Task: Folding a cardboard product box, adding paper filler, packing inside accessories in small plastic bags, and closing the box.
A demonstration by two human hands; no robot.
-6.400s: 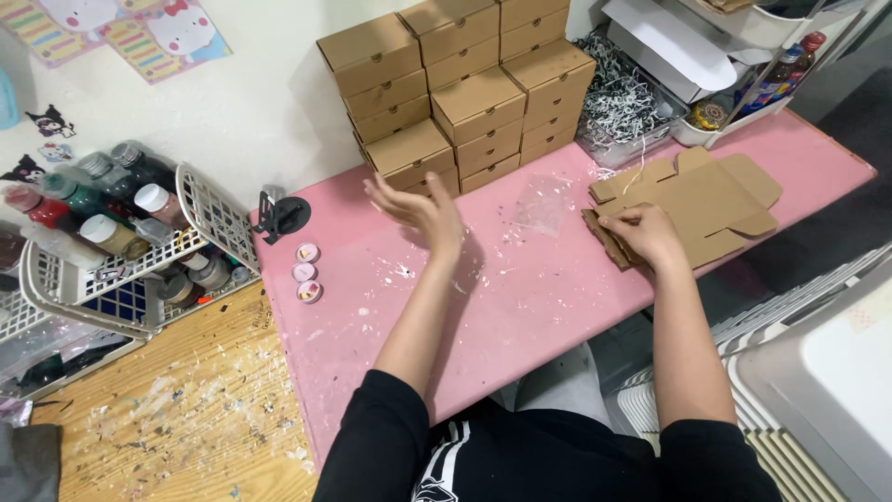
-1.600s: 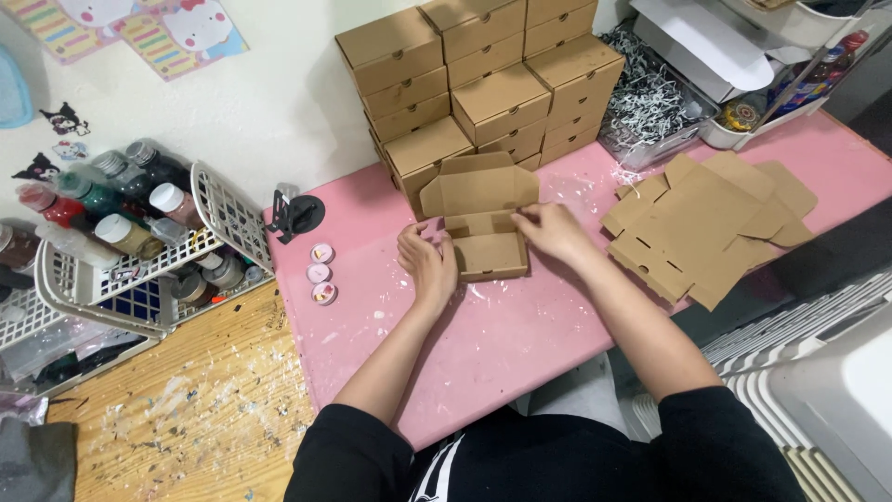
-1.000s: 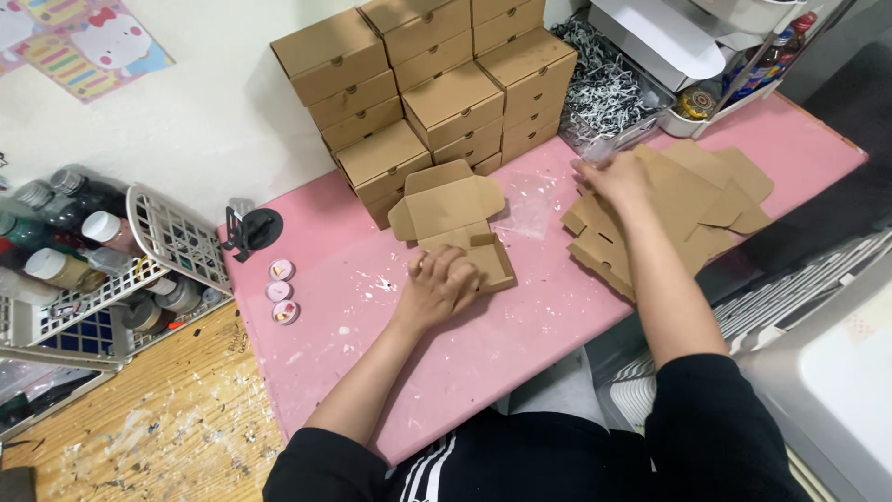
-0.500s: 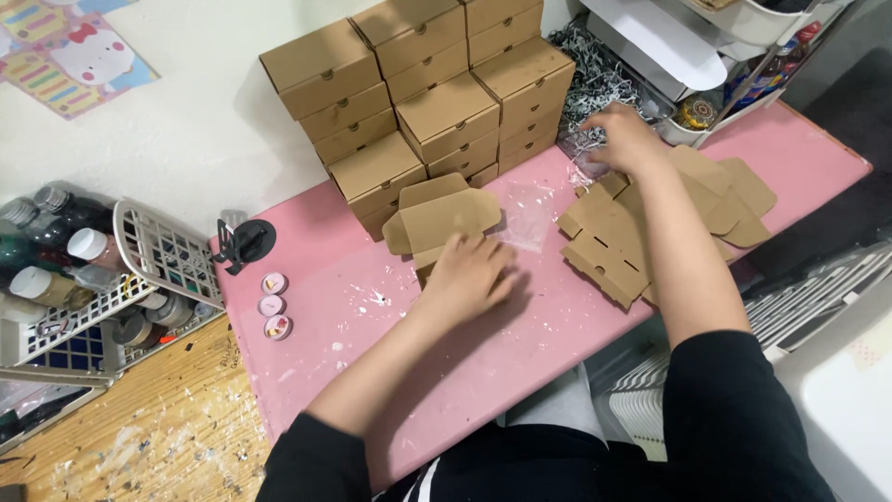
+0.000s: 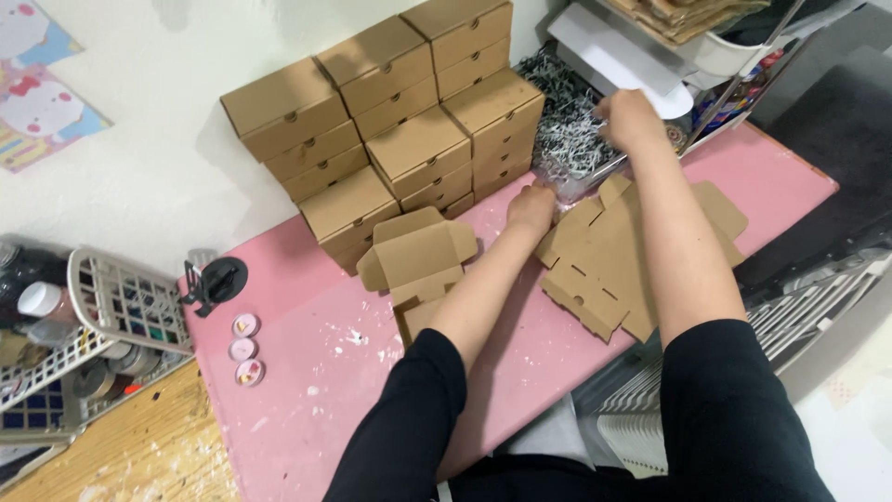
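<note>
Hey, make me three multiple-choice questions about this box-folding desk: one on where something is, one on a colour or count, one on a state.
1. Where is the right hand?
A. on the white basket
B. at the shredded paper filler
C. on the wooden floor

2. What colour is the table top?
A. pink
B. green
C. black

3. What state is the box by the left forearm in?
A. closed and stacked
B. crushed flat
C. folded up, lid open

Answers: 1 B, the hand reaches into the shreds. 2 A, the surface is pink with white flecks. 3 C, its lid flap stands open.
</note>
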